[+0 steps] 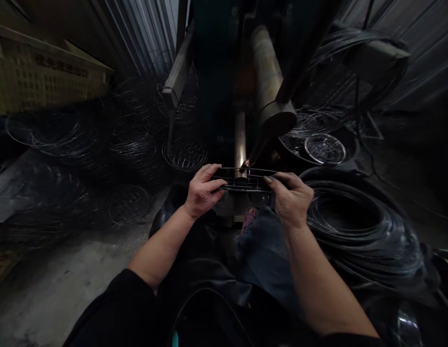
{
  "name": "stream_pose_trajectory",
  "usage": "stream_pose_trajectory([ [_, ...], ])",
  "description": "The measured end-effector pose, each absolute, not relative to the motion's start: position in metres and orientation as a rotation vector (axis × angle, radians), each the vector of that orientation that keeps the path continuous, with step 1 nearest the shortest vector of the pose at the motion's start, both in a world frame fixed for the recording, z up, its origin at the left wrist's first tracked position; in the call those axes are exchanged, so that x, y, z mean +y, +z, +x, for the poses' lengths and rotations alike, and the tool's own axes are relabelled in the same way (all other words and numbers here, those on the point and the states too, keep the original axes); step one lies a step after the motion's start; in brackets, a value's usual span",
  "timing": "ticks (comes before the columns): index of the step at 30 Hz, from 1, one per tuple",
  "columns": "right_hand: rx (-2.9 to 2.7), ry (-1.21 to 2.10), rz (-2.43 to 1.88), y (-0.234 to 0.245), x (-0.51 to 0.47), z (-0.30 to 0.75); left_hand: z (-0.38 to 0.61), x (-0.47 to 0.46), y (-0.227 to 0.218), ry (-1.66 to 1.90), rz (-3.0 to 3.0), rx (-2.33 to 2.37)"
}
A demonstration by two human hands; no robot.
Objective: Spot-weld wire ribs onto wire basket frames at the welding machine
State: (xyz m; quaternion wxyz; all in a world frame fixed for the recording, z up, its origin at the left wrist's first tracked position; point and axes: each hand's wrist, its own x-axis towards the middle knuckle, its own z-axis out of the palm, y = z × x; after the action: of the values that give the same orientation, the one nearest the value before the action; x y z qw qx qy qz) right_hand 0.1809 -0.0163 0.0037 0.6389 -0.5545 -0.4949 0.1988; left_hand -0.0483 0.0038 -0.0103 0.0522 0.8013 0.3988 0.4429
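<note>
Wire rack [242, 189], a rounded frame with crossbars seen nearly edge-on, is suspended between our two hands at the front of the machine. The grip of our left hand [205, 191] is clamped on its left edge; the grip of our right hand [293, 195] is clamped on its right edge. We position the far side of the rack at the end of the lower metal rod [240, 137]; we cannot tell whether the two touch. The thick upper cylinder [268, 70] projects above and to the right. To our right lies a large coil of wire [379, 248], with a basin [354, 149] beyond it. To our left, a round wire grille [129, 205] rests near wire stacks, and a yellow crate [54, 74] stands farther back.
</note>
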Motion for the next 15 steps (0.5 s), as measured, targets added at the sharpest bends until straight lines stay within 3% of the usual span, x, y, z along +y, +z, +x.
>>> stream_pose_trajectory([
  [15,-1.177,0.433,-1.204,0.004,0.006,0.191,-0.044,0.024,-0.013,1.367,2.412,1.152],
])
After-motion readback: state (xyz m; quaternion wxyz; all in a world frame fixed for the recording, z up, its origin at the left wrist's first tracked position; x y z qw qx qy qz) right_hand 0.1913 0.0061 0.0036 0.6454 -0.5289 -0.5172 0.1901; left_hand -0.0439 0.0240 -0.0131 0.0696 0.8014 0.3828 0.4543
